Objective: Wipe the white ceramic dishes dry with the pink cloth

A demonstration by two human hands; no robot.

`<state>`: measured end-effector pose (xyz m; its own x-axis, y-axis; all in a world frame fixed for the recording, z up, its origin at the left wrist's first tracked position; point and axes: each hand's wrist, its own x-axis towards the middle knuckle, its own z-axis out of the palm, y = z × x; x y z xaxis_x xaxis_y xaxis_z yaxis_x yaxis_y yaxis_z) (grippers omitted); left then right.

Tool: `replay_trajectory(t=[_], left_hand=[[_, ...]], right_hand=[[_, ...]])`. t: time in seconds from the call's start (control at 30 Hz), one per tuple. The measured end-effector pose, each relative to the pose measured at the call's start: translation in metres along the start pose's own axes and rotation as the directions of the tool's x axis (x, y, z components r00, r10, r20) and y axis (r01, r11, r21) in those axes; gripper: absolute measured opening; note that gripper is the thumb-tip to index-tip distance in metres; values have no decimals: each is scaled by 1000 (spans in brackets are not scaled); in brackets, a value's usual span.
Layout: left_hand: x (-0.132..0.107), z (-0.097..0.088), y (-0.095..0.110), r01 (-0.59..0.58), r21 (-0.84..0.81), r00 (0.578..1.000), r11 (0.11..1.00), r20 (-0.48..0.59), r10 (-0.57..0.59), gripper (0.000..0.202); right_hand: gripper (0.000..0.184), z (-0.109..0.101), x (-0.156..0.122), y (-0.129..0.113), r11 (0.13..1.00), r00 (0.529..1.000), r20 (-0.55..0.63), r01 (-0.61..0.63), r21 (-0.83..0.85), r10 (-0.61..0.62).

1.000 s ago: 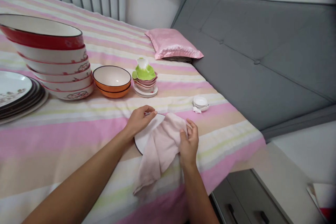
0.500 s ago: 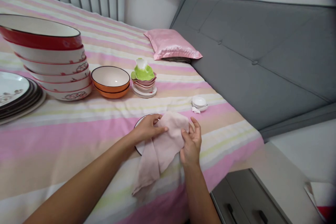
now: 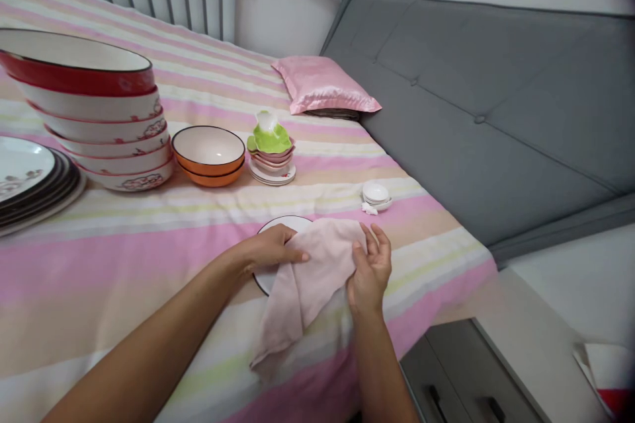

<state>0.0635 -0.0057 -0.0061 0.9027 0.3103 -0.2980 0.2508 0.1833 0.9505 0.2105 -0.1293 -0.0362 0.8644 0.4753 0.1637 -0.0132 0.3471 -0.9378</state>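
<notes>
A pale pink cloth (image 3: pixel 322 264) is stretched between my two hands over a white plate with a dark rim (image 3: pixel 285 223). My left hand (image 3: pixel 272 248) is closed on the cloth's left part, thumb on top, above the plate. At the cloth's right edge, my right hand (image 3: pixel 370 268) pinches it between thumb and fingers, just past the plate's right side. The cloth hides much of the plate, and one long corner hangs down toward the front of the bed.
On the striped bedsheet (image 3: pixel 124 238) stand stacked bowls (image 3: pixel 119 106), dark-edged plates (image 3: pixel 44 192), orange bowls (image 3: pixel 208 175), leaf-shaped dishes (image 3: pixel 270 139) and small white dishes (image 3: pixel 376 195). A pink pillow (image 3: pixel 325 86) lies by the grey headboard (image 3: pixel 476 79). A grey nightstand (image 3: pixel 456 363) is at right.
My right hand has moved slightly right and down, drawing the cloth's upper edge with it. My left hand has shifted a little left, and more of the plate's far rim shows.
</notes>
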Motion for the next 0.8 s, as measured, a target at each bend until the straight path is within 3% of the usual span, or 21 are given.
replay_trajectory(t=[0.17,0.3,0.4,0.47,0.6,0.7,0.8], left_hand=[[-8,2,13,-138,-130,989,982,33,143,24],[-13,3,21,-186,-167,982,968,10,190,22],[-16,3,25,-252,-179,968,951,-54,246,18],[-16,4,27,-292,-199,956,936,-90,279,17],[-19,7,32,-366,-258,930,894,-117,347,21],[-22,9,36,-394,-287,919,873,-128,372,23],[-25,11,37,-379,-312,925,871,-103,365,24]], right_hand=[[42,-4,2,2,976,999,-2,35,-214,-37],[38,-4,-3,-4,900,988,53,152,-408,-142],[34,-2,-8,-6,904,973,95,230,-359,-210],[28,-1,-12,-5,935,975,57,221,-276,-214],[25,1,-17,-3,974,988,36,154,-168,-150],[37,0,-17,-4,964,983,159,123,-235,-86],[45,0,-18,-4,965,953,295,7,-261,73]])
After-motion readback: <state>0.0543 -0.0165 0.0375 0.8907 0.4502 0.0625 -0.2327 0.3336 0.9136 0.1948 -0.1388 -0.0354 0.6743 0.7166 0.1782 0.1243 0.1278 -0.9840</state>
